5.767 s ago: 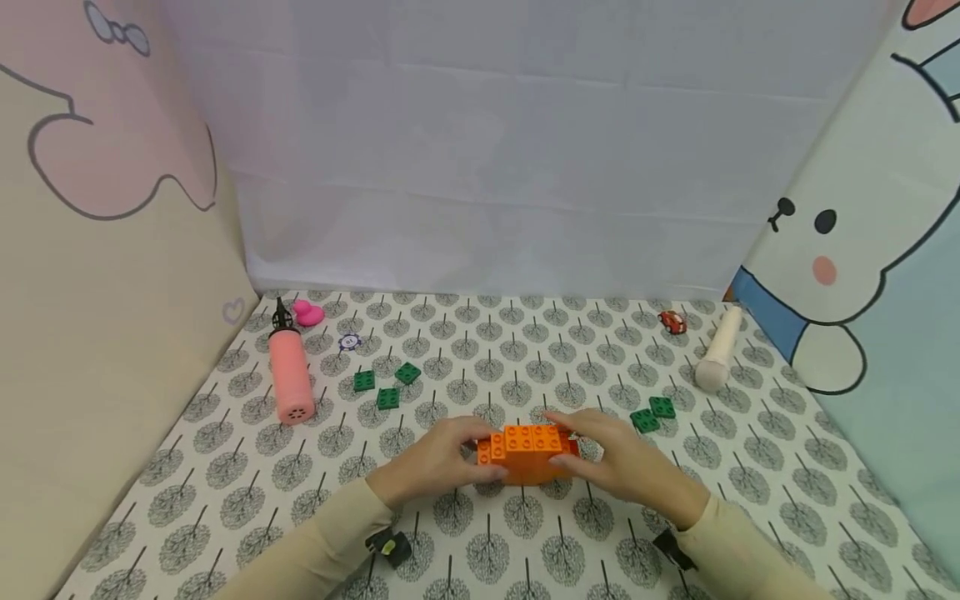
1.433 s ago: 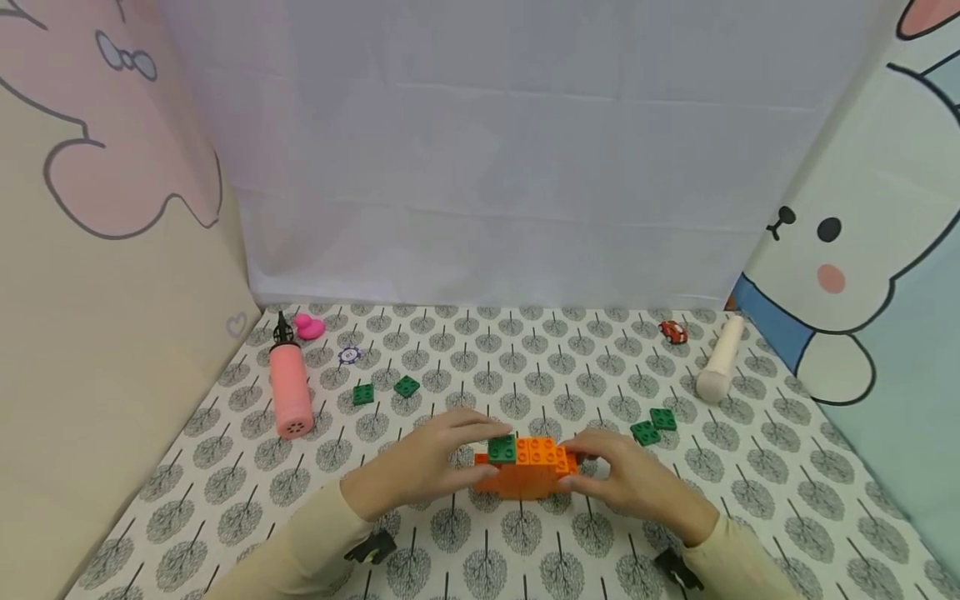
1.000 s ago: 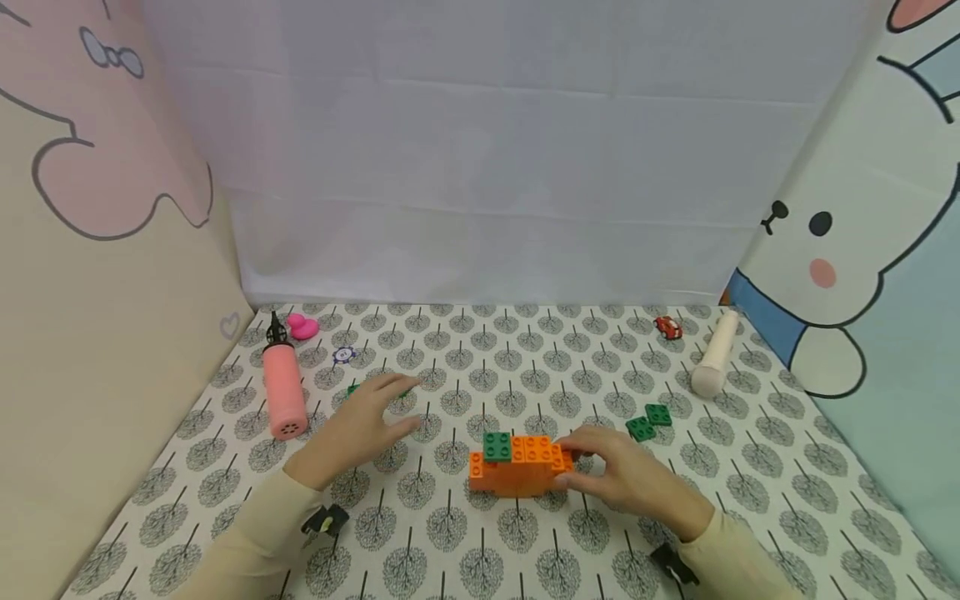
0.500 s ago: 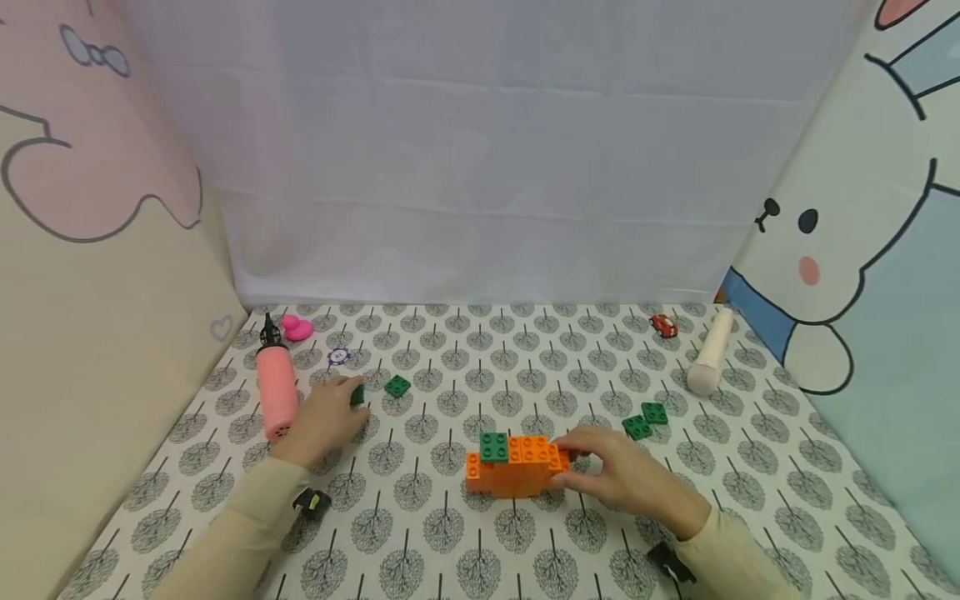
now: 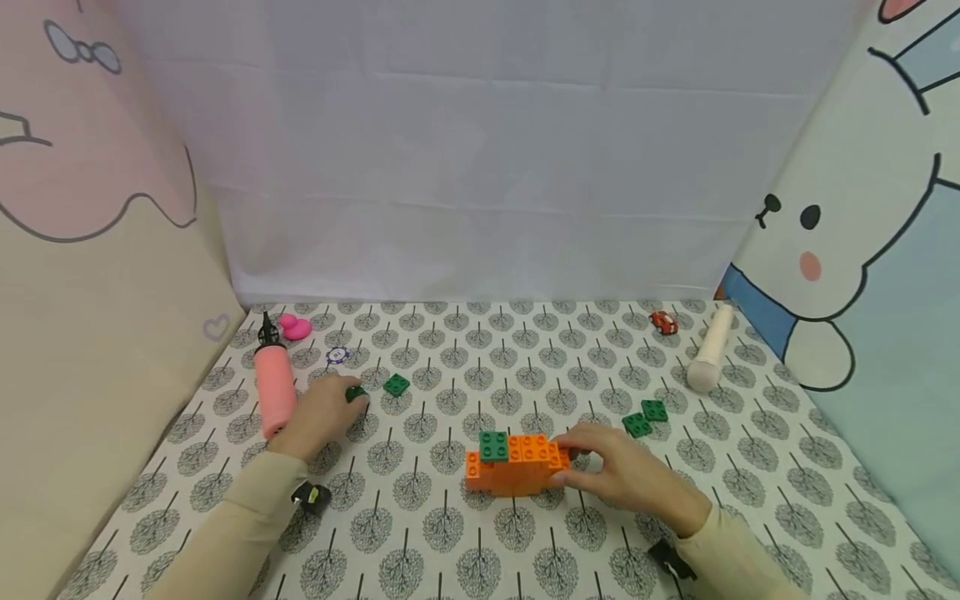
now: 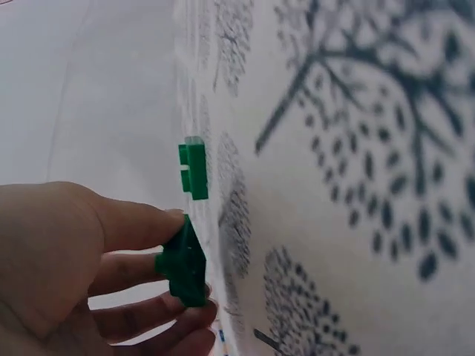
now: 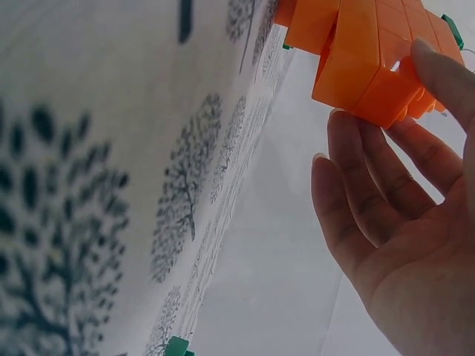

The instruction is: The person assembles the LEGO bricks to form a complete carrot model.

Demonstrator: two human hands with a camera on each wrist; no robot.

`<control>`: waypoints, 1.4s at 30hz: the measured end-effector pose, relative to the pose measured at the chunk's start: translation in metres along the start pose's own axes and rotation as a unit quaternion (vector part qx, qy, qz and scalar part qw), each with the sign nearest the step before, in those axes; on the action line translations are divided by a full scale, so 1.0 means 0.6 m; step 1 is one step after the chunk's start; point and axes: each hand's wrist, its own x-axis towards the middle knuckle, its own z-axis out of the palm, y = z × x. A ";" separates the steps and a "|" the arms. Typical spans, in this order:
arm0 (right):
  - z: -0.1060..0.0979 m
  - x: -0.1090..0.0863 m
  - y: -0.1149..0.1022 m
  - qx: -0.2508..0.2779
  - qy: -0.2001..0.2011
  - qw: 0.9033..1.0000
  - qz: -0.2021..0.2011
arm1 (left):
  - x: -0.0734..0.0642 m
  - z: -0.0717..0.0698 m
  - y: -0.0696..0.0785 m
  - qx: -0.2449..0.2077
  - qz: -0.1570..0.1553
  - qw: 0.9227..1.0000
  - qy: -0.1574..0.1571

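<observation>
In the head view my left hand (image 5: 324, 414) is at the left of the table, pinching a green building brick (image 6: 185, 263) between thumb and fingers. The left wrist view shows that brick tilted, its hollow underside partly visible. A second green brick (image 5: 396, 384) lies just beyond it on the cloth. My right hand (image 5: 618, 471) holds the right end of an orange stepped brick build (image 5: 517, 477), thumb on the near side and fingers on the far side. On top of the build, towards its left, sits one green brick (image 5: 493, 447).
Two green bricks (image 5: 637, 425) lie beyond my right hand. At the left are a pink pump (image 5: 275, 387), a pink toy duck (image 5: 296, 327) and a poker chip (image 5: 337, 355). A red toy car (image 5: 663, 322) and a pale cylinder (image 5: 711, 350) are back right. Fabric walls surround the table.
A green brick has been added on top of the orange build. My left hand has let go there, moved left and picked up another green brick. My right hand stays at the build's right end.
</observation>
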 end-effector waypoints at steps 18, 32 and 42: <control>0.002 -0.001 0.004 0.013 0.003 1.000 -0.008 | -0.066 -0.002 0.213 -0.188 0.327 0.919 0.111; 0.003 0.003 0.006 0.021 0.002 0.999 -0.047 | -0.076 0.038 0.288 -0.151 0.444 0.879 0.084; 0.002 0.003 0.005 0.020 0.004 0.998 -0.052 | -0.081 0.050 0.289 -0.125 0.431 0.892 0.054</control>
